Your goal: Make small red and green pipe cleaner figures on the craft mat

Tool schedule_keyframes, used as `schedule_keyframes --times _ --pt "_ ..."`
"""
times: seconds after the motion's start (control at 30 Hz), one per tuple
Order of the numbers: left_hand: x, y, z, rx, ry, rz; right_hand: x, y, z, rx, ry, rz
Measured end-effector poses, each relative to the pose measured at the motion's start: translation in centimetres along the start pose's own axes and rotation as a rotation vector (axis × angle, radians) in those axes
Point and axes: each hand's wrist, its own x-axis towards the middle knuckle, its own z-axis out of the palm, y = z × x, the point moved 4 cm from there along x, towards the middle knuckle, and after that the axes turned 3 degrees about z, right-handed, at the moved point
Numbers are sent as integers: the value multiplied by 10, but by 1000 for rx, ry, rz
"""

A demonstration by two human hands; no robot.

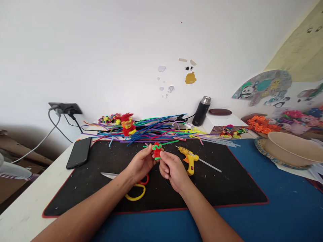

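Between my two hands is a small red and green pipe-cleaner figure, held over the black mat. My left hand pinches it from the left side, and my right hand grips its lower right. A green pipe cleaner sticks out behind it to the right. Under my left wrist lie scissors with yellow and red handles, partly hidden by the forearm. Just right of my right hand rests a yellow glue gun with a clear glue stick in its back.
Many colored pipe cleaners lie along the wall behind the black mat. A red and yellow figure stands among them. A phone is at left, a black flask at back right, and a bowl at far right.
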Motion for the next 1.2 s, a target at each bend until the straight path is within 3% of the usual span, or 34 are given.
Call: schedule_keyframes --times 0.23,0.63,0.73,0.8,0.9,0.97,1.1,1.2 --pt "2 -4 -2 -87 48 -48 2 -1 -2 11 45 -23" --pt "2 -7 -4 -52 79 -54 1 -3 -1 12 49 -12" --pt "-2 16 -9 55 213 -54 0 -5 -1 23 61 -9" --pt "-3 50 -10 201 273 66 0 -5 -1 35 75 -8" --pt "4 107 -4 729 204 483 0 -5 1 41 77 -6" --pt "20 117 -3 1138 67 575 0 -4 2 31 67 1" --pt "65 86 -20 1579 -317 466 2 -1 -1 30 77 1" --pt "94 70 -35 1664 -414 407 3 -3 -3 48 81 -13"
